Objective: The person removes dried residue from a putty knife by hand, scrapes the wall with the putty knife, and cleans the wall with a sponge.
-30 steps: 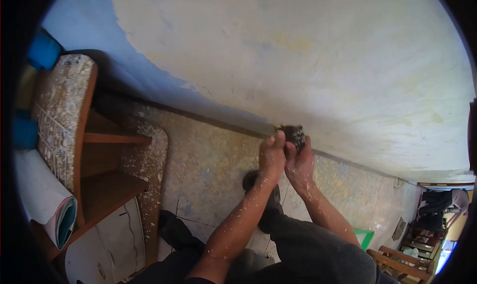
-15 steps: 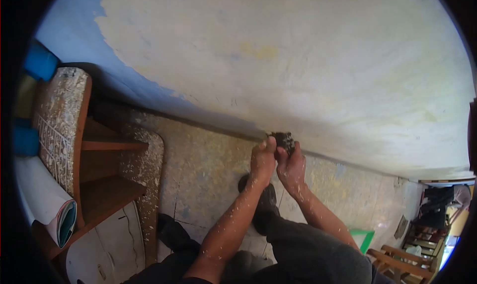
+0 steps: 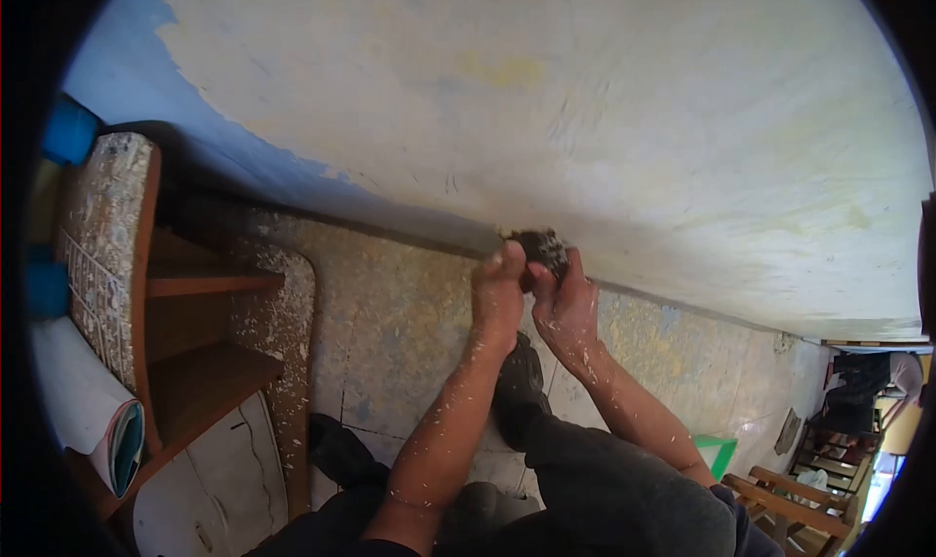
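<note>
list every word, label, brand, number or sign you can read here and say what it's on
None can be read.
Dark block, in both hands: no lettering visible.
Wall: paint patches and marks, no readable text.
Rolled papers: no print can be made out.
Shelf unit: flakes on it, no label visible.
Far-right clutter: too small and blurred to tell.

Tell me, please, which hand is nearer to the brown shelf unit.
Left: the left hand is right of the brown shelf unit, and the right hand is farther right.
</note>
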